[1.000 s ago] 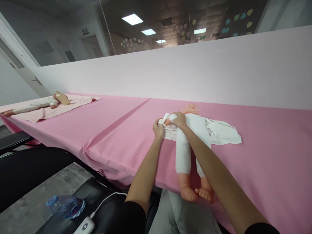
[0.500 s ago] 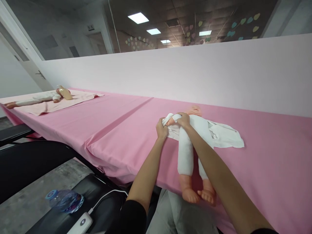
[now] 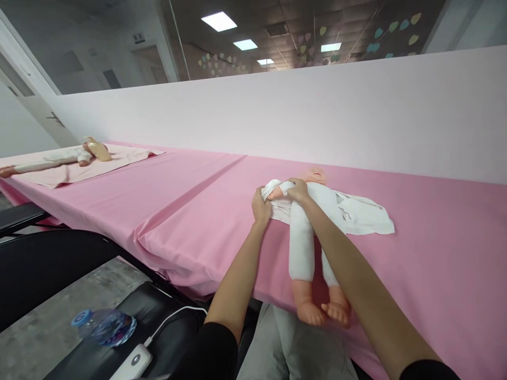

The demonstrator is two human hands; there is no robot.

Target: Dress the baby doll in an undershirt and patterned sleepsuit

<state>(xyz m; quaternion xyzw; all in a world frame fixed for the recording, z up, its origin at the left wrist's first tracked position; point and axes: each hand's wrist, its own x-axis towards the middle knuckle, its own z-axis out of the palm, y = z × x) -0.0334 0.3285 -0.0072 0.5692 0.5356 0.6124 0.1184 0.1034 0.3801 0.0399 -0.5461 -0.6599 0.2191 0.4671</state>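
A baby doll (image 3: 307,232) in white clothes lies on its back on the pink table cover (image 3: 190,200), feet hanging over the near edge. Under and beside it spreads an open white garment (image 3: 362,216). My left hand (image 3: 261,207) grips the bunched white sleeve (image 3: 271,186) at the doll's arm. My right hand (image 3: 297,190) holds the doll's small hand and the sleeve end, close against my left hand. The doll's head (image 3: 315,174) shows just beyond my hands.
A second doll (image 3: 59,157) lies on a pale pink cloth (image 3: 99,163) at the table's far left. A light partition wall (image 3: 317,105) runs behind the table. Below left, a water bottle (image 3: 103,326) and a white device with cable (image 3: 137,360) rest on a black seat.
Both hands stay at the doll's arm, shifting the sleeve slightly. The view has wobbled a little; the doll has not moved from its place.
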